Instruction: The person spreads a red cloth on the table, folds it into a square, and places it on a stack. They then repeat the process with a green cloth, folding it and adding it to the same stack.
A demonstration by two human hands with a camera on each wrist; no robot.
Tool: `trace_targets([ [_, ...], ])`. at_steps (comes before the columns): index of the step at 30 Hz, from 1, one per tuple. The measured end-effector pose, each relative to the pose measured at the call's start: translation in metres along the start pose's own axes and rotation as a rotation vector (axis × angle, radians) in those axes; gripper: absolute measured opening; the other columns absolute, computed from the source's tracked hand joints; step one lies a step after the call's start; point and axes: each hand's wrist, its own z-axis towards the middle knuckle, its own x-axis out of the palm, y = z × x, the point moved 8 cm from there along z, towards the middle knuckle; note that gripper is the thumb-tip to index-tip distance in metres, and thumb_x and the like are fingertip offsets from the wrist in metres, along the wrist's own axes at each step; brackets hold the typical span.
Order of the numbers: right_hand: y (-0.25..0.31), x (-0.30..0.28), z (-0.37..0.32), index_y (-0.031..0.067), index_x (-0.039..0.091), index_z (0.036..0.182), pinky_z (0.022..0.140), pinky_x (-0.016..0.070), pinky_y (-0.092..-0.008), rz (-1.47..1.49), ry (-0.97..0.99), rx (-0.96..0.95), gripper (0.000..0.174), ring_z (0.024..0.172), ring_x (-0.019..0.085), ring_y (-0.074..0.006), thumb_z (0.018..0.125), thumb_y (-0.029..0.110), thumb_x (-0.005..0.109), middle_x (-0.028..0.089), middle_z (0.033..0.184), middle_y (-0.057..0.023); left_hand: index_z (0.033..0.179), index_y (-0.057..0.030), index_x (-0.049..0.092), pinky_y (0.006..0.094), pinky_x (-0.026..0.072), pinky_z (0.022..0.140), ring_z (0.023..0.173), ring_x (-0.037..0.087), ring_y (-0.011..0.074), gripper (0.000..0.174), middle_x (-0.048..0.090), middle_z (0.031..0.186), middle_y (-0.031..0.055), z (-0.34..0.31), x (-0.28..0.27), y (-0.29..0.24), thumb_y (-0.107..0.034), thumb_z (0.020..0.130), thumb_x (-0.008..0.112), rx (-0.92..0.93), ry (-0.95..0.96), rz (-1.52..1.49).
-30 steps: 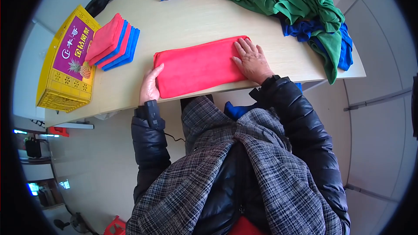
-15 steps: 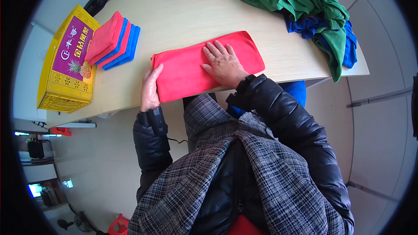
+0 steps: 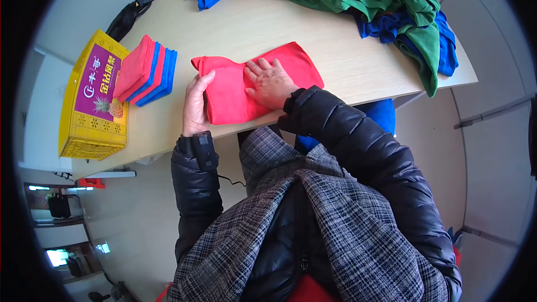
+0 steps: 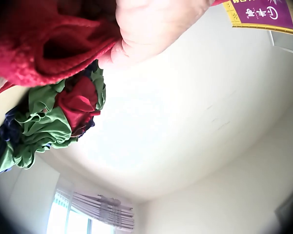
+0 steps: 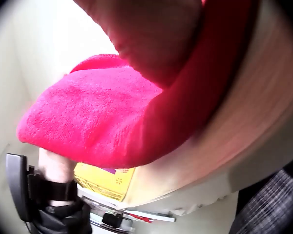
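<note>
A folded red cloth [image 3: 228, 103] lies near the front edge of the table, its left part raised and bent upward. My left hand [image 3: 195, 105] grips that left end, thumb over the top and the other fingers hidden behind it. Flat on the middle of the cloth, my right hand [image 3: 271, 84] presses down with its fingers extended. In the left wrist view, the red cloth [image 4: 19, 53] shows a looped fold beside the hand. The right wrist view shows the raised part of the cloth [image 5: 93, 107] curving up from the tabletop.
To the left, a stack of folded red and blue cloths [image 3: 146, 72] leans against a yellow crate [image 3: 92, 137]. A heap of loose green, blue and red cloths [image 3: 386, 5] covers the table's far right. A black and yellow item [image 3: 137, 11] lies at the back left.
My right hand has slid left from the cloth's right end to its middle. The left end of the cloth has gone from flat to bent up in my left hand.
</note>
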Motion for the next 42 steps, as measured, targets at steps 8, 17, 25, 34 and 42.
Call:
trace_targets([
  [8,0.008,-0.013,-0.077,0.0025,0.047,0.145,0.116,0.0285,-0.0513,0.252,-0.101,-0.058,0.063,0.142,0.038,-0.0330,0.099,0.045,0.051,0.045,0.151,-0.0155,0.113,-0.0019,0.065,0.0305,0.0539,0.087,0.095,0.068,0.0140,0.026,0.070,0.104,0.0061,0.049,0.027,-0.005,-0.022,0.096,0.065,-0.005,0.039,0.074],
  [17,0.015,-0.012,-0.111,0.0014,0.049,0.142,0.121,0.0218,-0.0512,0.178,-0.040,-0.186,0.065,0.140,0.040,-0.0331,0.095,0.045,0.056,0.049,0.146,-0.0158,0.096,-0.0058,0.067,0.0255,0.0526,0.060,0.069,0.066,0.0116,0.019,0.070,0.084,0.0028,0.096,0.112,0.074,-0.025,0.094,0.067,-0.094,0.144,0.566],
  [25,0.013,0.001,-0.115,0.0009,0.048,0.142,0.120,0.0250,-0.0475,0.150,-0.215,-0.221,0.068,0.141,0.038,-0.0320,0.086,0.037,0.061,0.050,0.145,-0.0156,0.092,-0.0046,0.066,0.0257,0.0494,0.048,0.056,0.063,0.0121,0.023,0.069,0.074,0.0036,0.107,0.146,0.103,-0.028,0.092,0.066,-0.025,0.142,0.994],
  [34,0.010,-0.004,-0.112,0.0028,0.053,0.137,0.111,0.0358,-0.0415,0.193,-0.113,-0.185,0.059,0.128,0.051,-0.0276,0.085,0.028,0.062,0.056,0.134,-0.0128,0.091,0.0025,0.062,0.0295,0.0554,0.053,0.057,0.068,0.0185,0.030,0.068,0.075,0.0139,0.087,0.149,0.098,-0.027,0.094,0.066,-0.125,0.223,0.810],
  [42,0.006,-0.013,-0.114,0.0021,0.054,0.136,0.107,0.0389,-0.0389,0.226,-0.157,-0.172,0.057,0.121,0.054,-0.0245,0.083,0.023,0.062,0.059,0.127,-0.0112,0.116,0.0020,0.062,0.0394,0.0561,0.087,0.099,0.070,0.0340,0.033,0.070,0.109,0.0184,0.037,0.069,0.046,-0.028,0.102,0.055,0.578,0.013,1.249],
])
